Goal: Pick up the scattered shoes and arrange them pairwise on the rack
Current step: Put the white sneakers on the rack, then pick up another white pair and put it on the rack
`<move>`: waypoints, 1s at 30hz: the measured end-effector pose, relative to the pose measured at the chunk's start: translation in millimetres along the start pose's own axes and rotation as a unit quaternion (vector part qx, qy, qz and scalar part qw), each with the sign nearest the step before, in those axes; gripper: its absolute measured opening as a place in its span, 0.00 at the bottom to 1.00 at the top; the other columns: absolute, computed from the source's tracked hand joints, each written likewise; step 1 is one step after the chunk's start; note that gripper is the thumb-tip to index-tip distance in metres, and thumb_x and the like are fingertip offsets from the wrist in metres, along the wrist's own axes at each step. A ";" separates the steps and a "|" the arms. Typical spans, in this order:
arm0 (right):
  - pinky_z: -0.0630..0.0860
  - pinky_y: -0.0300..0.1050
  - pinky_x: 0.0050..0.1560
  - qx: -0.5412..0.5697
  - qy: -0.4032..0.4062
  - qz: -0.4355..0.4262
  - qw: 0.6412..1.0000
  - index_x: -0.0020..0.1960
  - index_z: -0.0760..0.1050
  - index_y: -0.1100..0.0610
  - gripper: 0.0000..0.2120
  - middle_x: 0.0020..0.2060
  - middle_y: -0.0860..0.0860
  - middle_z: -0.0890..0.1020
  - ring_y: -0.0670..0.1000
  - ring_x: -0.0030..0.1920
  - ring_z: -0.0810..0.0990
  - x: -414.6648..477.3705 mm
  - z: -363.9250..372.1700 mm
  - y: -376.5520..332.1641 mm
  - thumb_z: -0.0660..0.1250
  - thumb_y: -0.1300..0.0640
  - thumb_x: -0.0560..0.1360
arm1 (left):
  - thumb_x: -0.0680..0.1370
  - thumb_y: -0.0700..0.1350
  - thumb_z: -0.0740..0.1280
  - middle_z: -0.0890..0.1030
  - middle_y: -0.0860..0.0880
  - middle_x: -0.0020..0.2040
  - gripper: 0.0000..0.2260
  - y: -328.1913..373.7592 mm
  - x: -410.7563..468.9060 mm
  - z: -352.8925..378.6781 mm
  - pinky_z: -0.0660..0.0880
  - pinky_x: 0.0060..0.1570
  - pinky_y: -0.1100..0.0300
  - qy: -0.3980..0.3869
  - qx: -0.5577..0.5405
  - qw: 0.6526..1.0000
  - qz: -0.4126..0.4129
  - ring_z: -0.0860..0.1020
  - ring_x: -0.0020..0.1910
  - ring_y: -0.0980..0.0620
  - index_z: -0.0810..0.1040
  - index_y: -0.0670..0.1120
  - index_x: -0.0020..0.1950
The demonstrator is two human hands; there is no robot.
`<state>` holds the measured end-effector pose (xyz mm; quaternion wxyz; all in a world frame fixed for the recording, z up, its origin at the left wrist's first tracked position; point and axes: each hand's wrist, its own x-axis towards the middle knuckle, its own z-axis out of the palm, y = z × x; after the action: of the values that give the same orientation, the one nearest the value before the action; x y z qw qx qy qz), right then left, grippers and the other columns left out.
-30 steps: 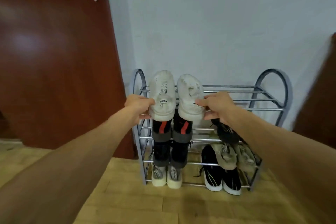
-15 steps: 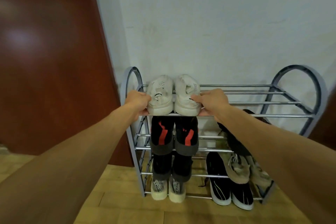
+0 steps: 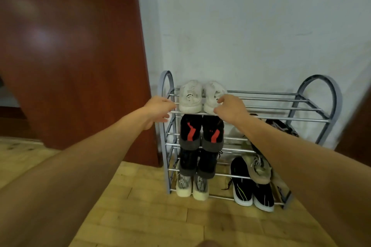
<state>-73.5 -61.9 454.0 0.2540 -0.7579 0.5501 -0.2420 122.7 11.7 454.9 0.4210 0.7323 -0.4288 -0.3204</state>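
Two white sneakers (image 3: 201, 97) sat paired on the rack (image 3: 281, 119) top. Left hand (image 3: 158, 109) open beside them; right hand (image 3: 230, 109) loosely curled against one heel. Best nudge heels flush.

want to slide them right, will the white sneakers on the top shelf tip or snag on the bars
The white sneakers look low and flat-soled, so tipping seems unlikely. The top shelf is spaced round rails, so an edge might dip between them. They look light; one hand probably shifts both.
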 end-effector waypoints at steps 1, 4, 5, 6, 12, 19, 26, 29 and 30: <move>0.73 0.47 0.55 0.000 -0.007 -0.016 1.000 0.65 0.72 0.63 0.18 0.60 0.60 0.78 0.59 0.60 0.76 -14.4 3.9 -7.4 0.62 0.62 0.75 | 0.77 0.45 0.65 0.78 0.45 0.56 0.13 -6.5 -12.1 -5.7 0.78 0.53 0.54 -0.008 0.010 1.000 0.001 0.78 0.50 0.49 0.78 0.42 0.60; 0.74 0.45 0.43 -0.010 -0.057 -0.066 0.996 0.66 0.71 0.64 0.19 0.57 0.61 0.80 0.57 0.50 0.78 -57.3 27.8 -26.1 0.63 0.63 0.76 | 0.78 0.45 0.64 0.79 0.46 0.55 0.11 -35.2 -54.0 -21.2 0.77 0.55 0.55 -0.030 0.038 0.999 -0.003 0.78 0.53 0.49 0.79 0.44 0.58; 0.75 0.47 0.44 -0.023 -0.081 -0.080 0.993 0.64 0.72 0.66 0.18 0.56 0.62 0.80 0.58 0.49 0.79 -71.0 39.0 -31.9 0.63 0.63 0.76 | 0.79 0.45 0.64 0.79 0.47 0.55 0.11 -48.1 -68.2 -25.0 0.77 0.54 0.56 -0.035 0.049 0.998 -0.007 0.78 0.53 0.49 0.79 0.44 0.58; 0.77 0.49 0.49 -0.041 -0.113 -0.095 0.988 0.63 0.74 0.66 0.17 0.56 0.62 0.81 0.59 0.52 0.80 -83.8 52.2 -36.3 0.63 0.63 0.76 | 0.79 0.45 0.64 0.79 0.48 0.54 0.11 -63.0 -81.9 -28.3 0.76 0.52 0.58 -0.035 0.059 0.998 -0.013 0.78 0.53 0.50 0.79 0.44 0.58; 0.74 0.50 0.59 -0.130 -0.286 -0.148 0.938 0.60 0.78 0.63 0.15 0.58 0.58 0.80 0.59 0.59 0.78 -168.4 159.1 -43.2 0.63 0.60 0.75 | 0.78 0.47 0.64 0.79 0.47 0.52 0.11 -193.7 -160.3 -35.6 0.72 0.48 0.58 -0.039 0.061 0.990 -0.117 0.77 0.50 0.48 0.79 0.45 0.58; 0.72 0.41 0.51 -0.125 -0.413 -0.108 0.896 0.69 0.71 0.53 0.23 0.66 0.52 0.75 0.53 0.63 0.75 -230.6 274.7 -8.7 0.67 0.54 0.75 | 0.78 0.45 0.65 0.78 0.44 0.50 0.13 -353.2 -228.6 -20.8 0.70 0.36 0.63 -0.047 0.036 0.964 -0.259 0.75 0.45 0.48 0.80 0.40 0.59; 0.70 0.41 0.54 -0.085 -0.472 -0.026 0.877 0.71 0.68 0.53 0.25 0.69 0.52 0.73 0.53 0.64 0.74 -265.8 330.7 61.1 0.67 0.54 0.75 | 0.79 0.43 0.62 0.75 0.40 0.63 0.17 -482.8 -299.2 9.4 0.69 0.62 0.55 -0.093 0.158 0.917 -0.355 0.74 0.64 0.43 0.72 0.39 0.67; 0.72 0.46 0.62 -0.119 -0.512 -0.007 0.851 0.72 0.67 0.53 0.27 0.70 0.51 0.72 0.54 0.67 0.73 -267.5 332.9 88.9 0.68 0.54 0.74 | 0.78 0.44 0.63 0.68 0.39 0.68 0.23 -519.5 -338.0 19.3 0.67 0.65 0.50 -0.156 0.250 0.875 -0.383 0.71 0.67 0.39 0.65 0.41 0.72; 0.72 0.47 0.63 -0.126 -0.512 -0.002 0.850 0.71 0.68 0.53 0.27 0.69 0.52 0.73 0.54 0.66 0.74 -264.9 332.4 95.0 0.69 0.54 0.74 | 0.78 0.43 0.63 0.65 0.39 0.70 0.26 -529.5 -348.4 21.4 0.69 0.63 0.51 -0.151 0.259 0.861 -0.410 0.70 0.67 0.39 0.61 0.42 0.74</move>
<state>0.3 205.8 118.4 0.4010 -0.8010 0.3666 0.2512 145.9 464.3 11.2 -0.0230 0.8671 -0.2158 -0.4484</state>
